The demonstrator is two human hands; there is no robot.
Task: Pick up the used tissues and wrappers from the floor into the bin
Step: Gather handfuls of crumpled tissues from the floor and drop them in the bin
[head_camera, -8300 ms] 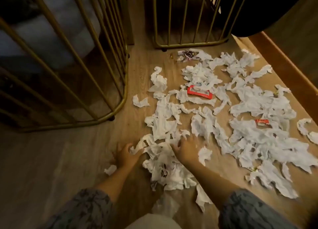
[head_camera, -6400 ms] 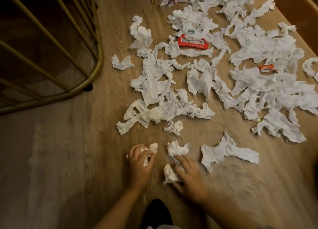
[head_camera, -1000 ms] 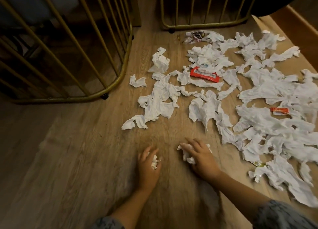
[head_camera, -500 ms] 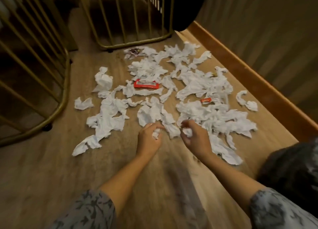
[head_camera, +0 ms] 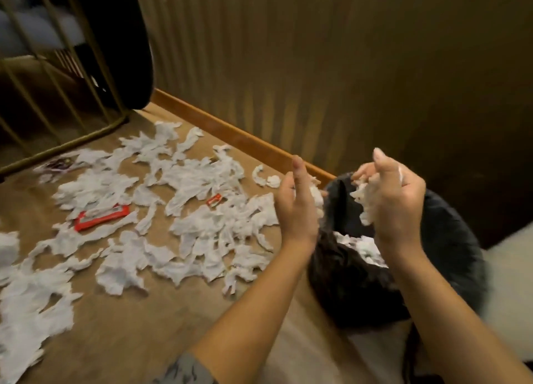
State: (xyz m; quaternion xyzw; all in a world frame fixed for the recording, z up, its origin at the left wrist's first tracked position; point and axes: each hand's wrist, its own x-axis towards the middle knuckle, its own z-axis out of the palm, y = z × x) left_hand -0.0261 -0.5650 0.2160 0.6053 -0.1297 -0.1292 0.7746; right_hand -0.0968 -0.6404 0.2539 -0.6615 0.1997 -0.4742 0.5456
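Holding crumpled tissue, the left hand (head_camera: pixel 297 202) and right hand (head_camera: pixel 392 199) hovered at right over the bin (head_camera: pixel 450 239); fingers should spread fully above its opening.

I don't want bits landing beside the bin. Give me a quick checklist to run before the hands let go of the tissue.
1. Right hand over the bin opening: ok.
2. Left hand over the opening: not ok, it sits at the bin's left edge.
3. Each hand holds a tissue wad: ok.
4. Bin has room: ok, tissues inside lie low.
5. Liner rim fully open: cannot tell, blurred.
6. Floor cleared: not ok, floor tissues and red wrapper remain.
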